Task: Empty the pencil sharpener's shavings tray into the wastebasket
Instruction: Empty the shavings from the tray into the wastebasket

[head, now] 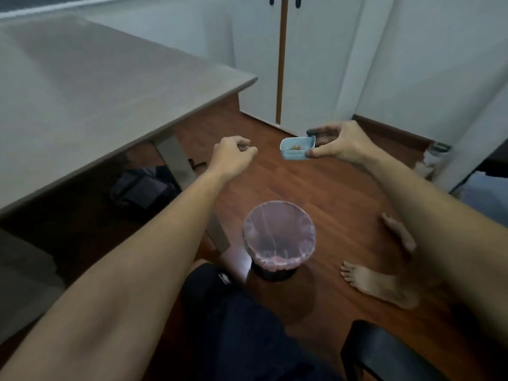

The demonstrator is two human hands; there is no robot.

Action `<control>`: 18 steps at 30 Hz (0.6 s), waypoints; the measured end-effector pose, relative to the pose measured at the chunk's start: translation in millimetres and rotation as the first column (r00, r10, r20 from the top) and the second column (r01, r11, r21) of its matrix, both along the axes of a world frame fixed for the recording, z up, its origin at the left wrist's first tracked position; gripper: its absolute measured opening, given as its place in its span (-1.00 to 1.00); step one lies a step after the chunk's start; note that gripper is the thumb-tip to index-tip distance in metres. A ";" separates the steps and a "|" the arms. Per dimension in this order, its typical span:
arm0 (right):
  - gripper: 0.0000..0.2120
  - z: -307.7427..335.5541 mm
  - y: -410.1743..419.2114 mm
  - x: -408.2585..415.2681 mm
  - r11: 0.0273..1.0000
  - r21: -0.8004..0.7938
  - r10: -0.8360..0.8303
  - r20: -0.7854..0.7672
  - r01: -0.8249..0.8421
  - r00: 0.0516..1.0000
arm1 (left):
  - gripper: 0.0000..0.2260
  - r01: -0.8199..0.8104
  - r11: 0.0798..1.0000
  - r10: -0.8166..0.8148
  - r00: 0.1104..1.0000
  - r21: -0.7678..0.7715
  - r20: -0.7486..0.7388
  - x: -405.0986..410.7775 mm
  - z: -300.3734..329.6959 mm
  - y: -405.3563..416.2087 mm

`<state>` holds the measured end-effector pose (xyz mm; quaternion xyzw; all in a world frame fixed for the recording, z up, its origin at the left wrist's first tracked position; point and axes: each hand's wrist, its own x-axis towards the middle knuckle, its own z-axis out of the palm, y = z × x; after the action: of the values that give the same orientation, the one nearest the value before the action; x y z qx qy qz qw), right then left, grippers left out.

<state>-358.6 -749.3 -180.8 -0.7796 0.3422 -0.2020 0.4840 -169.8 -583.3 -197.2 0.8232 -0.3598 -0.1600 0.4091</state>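
Note:
My right hand (339,143) holds a small light-blue shavings tray (295,147) by its right end, thumb below and fingers above. The tray is held level and upright, with brown shavings visible inside. It hangs in the air beyond the wastebasket (279,237), which stands on the wooden floor lined with a pink bag and open at the top. My left hand (233,155) hovers to the left of the tray, fingers loosely curled and holding nothing. The sharpener itself is not in view.
A grey desk (82,100) fills the left side, with a dark bag (143,188) under it. White cabinet doors (302,64) stand behind. Bare feet (384,284) rest on the floor right of the basket. A black chair edge (384,353) shows at lower right.

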 end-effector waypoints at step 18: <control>-0.47 -246.3 -42.8 13.0 0.960 0.249 -0.068 -0.227 0.126 0.971 | -0.53 -0.091 0.902 0.186 0.964 0.421 -0.191 1.3 -276.8 -42.8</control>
<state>-345.6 -792.2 -427.1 -0.7083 0.4545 -0.0925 0.5322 -168.5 -626.1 -473.9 0.8903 -0.2096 -0.2949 0.2767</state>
